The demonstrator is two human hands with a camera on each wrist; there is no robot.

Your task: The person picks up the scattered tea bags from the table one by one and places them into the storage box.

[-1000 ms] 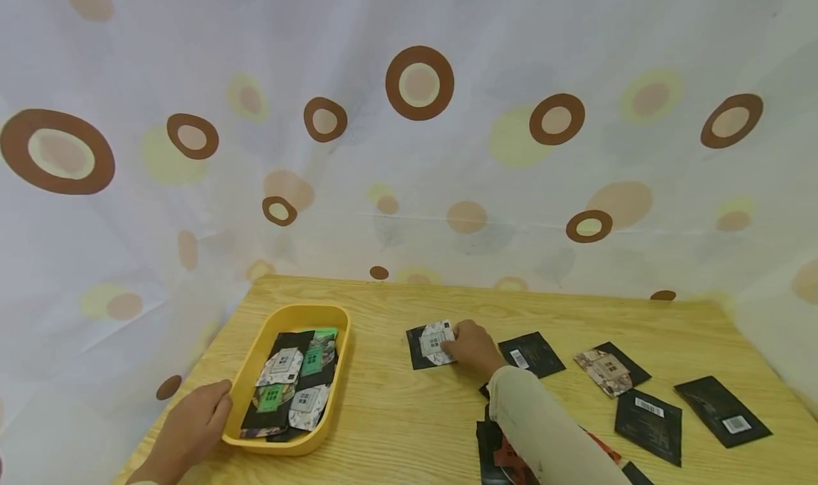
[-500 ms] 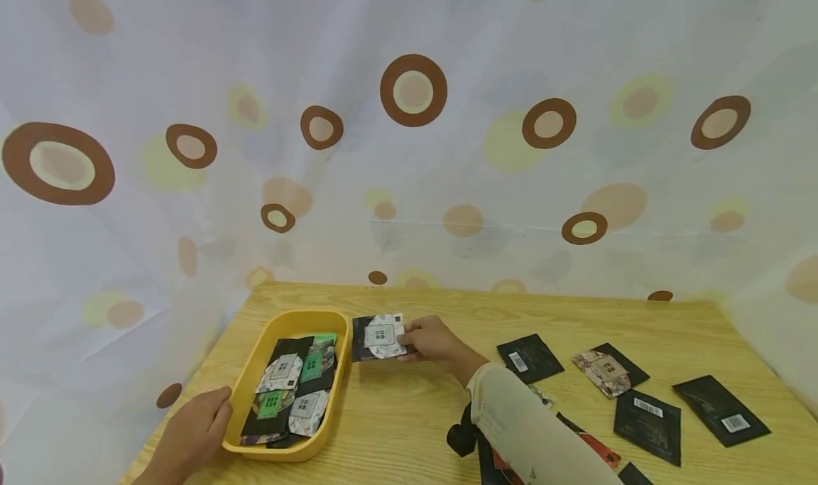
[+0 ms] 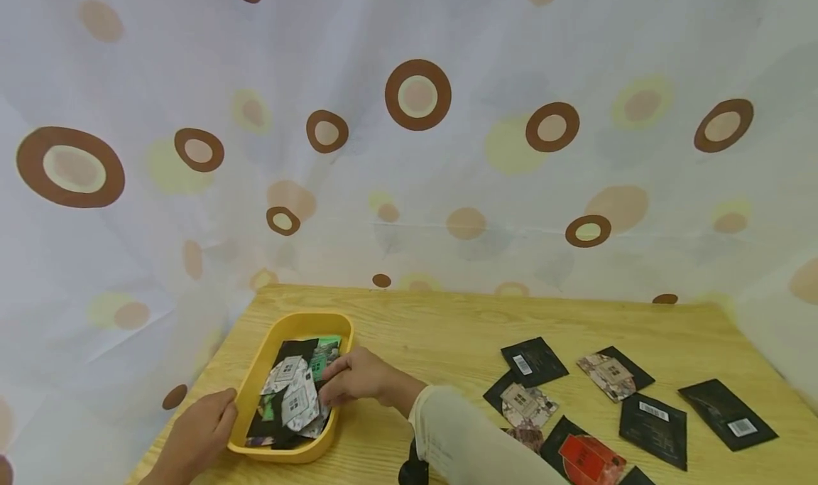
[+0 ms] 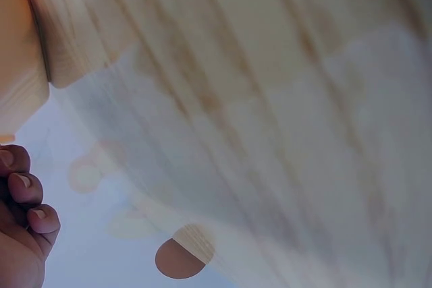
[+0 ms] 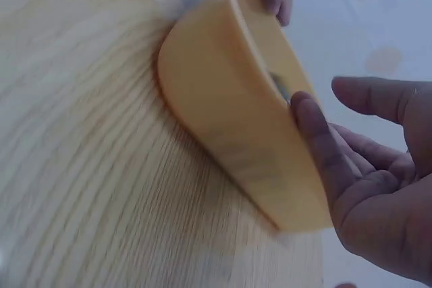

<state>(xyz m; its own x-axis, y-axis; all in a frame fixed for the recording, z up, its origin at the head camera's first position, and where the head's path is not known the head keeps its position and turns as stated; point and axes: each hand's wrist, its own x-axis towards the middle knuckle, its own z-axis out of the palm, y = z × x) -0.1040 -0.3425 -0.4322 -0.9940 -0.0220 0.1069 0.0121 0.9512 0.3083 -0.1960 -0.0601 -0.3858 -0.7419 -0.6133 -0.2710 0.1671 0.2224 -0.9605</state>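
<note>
Right wrist view: right hand [image 5: 385, 212], fingers parted, holding nothing. Left hand [image 3: 203, 424]: fingers grip yellow tray [image 3: 287, 456]. Only head view distinguishes printed sachets [image 3: 297, 403] inside.

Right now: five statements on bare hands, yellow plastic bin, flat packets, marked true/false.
Yellow plastic bin stands on pale wooden table: true.
Bare left hand is at the bin's right side: false, that hand is at its left.
Bare right hand is over the bin's right edge: true.
Flat black packet with red label lies inside the bin: false, that packet is on the table.
Flat green-labelled packet lies inside the bin: true.
</note>
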